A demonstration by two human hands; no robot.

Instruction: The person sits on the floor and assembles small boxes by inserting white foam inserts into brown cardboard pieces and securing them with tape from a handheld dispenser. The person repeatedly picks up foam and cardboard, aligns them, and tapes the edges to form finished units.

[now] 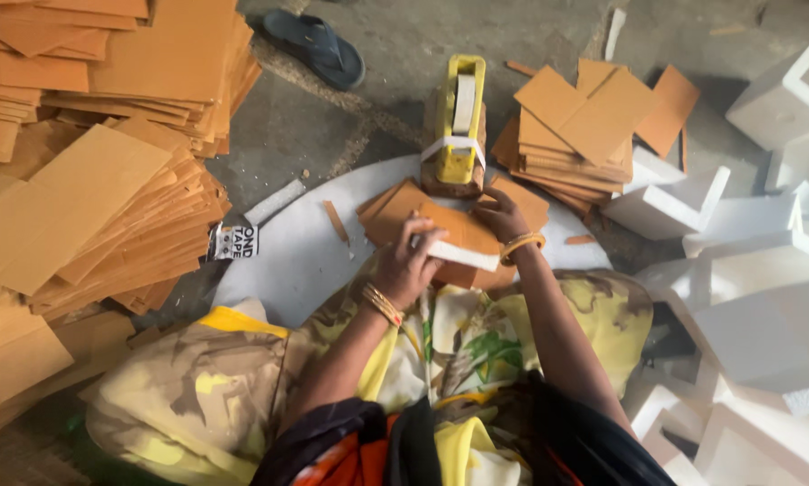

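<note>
L hand [407,263] and R hand [502,219] both gripping foam block [463,256] wrapped in cardboard [458,230], fingers curled shut on it, over round white board [301,256]. Yellow tape dispenser [459,121] just behind; cardboard stacks [107,180] at L, foam pieces [755,270] at R.

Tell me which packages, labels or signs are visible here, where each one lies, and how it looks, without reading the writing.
Printed label or wrapper: on the floor at the left edge of the round white board, beside the big cardboard heap; small, crumpled, white and black with dark lettering.
Tape dispenser: no label, but packing gear; at the board's far edge, beyond both hands; upright, yellow, with a white tape strip.
No screens or signs.
</note>
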